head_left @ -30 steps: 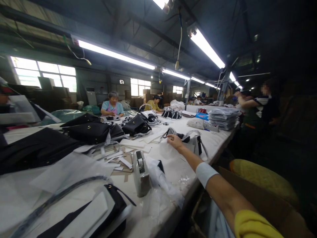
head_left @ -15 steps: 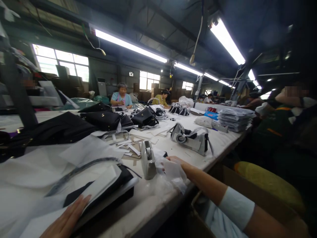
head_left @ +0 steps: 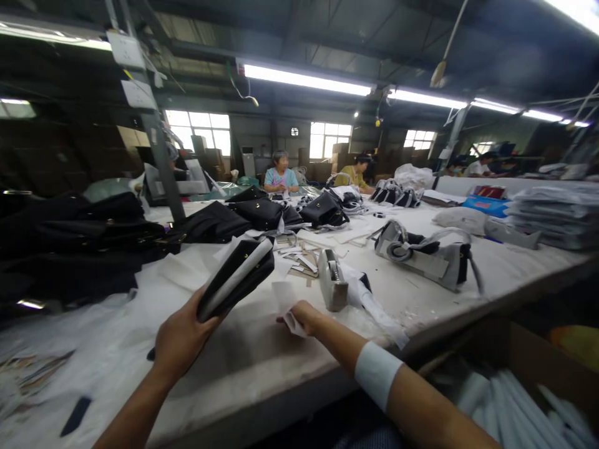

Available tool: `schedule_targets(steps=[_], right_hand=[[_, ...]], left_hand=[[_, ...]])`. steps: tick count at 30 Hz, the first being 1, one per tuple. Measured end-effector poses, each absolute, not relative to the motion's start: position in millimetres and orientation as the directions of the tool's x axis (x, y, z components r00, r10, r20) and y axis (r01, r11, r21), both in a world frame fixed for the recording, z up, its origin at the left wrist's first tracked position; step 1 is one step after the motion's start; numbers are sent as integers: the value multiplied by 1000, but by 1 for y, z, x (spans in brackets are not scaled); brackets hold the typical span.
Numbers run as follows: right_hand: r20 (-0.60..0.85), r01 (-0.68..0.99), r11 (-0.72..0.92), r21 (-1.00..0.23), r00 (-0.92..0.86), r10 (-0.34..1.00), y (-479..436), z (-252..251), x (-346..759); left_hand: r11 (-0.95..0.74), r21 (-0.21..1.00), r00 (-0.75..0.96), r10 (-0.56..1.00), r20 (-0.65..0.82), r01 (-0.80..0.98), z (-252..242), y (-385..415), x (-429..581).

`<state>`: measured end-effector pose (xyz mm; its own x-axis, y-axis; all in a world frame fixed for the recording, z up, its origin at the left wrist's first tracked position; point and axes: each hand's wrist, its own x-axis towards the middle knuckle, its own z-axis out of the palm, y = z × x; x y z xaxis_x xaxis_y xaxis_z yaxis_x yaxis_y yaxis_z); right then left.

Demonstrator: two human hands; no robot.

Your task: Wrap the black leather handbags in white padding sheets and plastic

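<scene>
My left hand is wrapped round one end of a black handbag, which it holds tilted above the table. A white strip, perhaps paper or foam, lies along the bag's side. Low over the table, my right hand pinches a thin white sheet that looks like tissue paper. Just beyond that hand stands a grey tape dispenser. Crumpled white wrapping lies to the dispenser's right, with something dark showing in it.
Black bags are heaped behind and to the left. A wrapped bag stands at the right, near wrapped flat packs. Cardboard scraps lie mid-table. An open box sits below the right edge. Co-workers sit across the table.
The view has turned left. My left hand, earlier flat on the bag, now grips it and has lifted it. My right hand has moved left, from beside the wrapping to before the tape dispenser.
</scene>
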<state>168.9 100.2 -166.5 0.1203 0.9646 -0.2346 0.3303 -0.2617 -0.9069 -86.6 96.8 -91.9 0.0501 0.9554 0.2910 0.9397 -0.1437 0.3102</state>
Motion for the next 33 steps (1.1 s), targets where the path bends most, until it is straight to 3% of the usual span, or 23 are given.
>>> schedule_targets(steps=[5, 9, 13, 18, 22, 28, 33], right_hand=[[-272, 482, -288, -828, 105, 957, 94, -168, 167], [-82, 663, -127, -738, 98, 992, 71, -163, 173], [91, 767, 95, -634, -48, 995, 53, -161, 172], [115, 778, 224, -587, -193, 974, 42, -178, 165], [140, 783, 233, -576, -186, 972, 39, -193, 151], [220, 767, 227, -600, -114, 969, 21, -195, 145], [236, 712, 282, -643, -167, 957, -15, -194, 161]], left_hand=[[-147, 366, 35, 954, 297, 919, -95, 96, -96], [-158, 351, 45, 950, 309, 923, -96, 93, -95], [-165, 363, 50, 951, 307, 917, -96, 91, -95], [-189, 371, 58, 940, 337, 909, -102, 86, -91], [-218, 331, 96, 932, 349, 918, -116, 77, -75], [-425, 290, 285, 862, 420, 858, -145, 63, -49], [-479, 194, 352, 815, 460, 856, -160, 58, -41]])
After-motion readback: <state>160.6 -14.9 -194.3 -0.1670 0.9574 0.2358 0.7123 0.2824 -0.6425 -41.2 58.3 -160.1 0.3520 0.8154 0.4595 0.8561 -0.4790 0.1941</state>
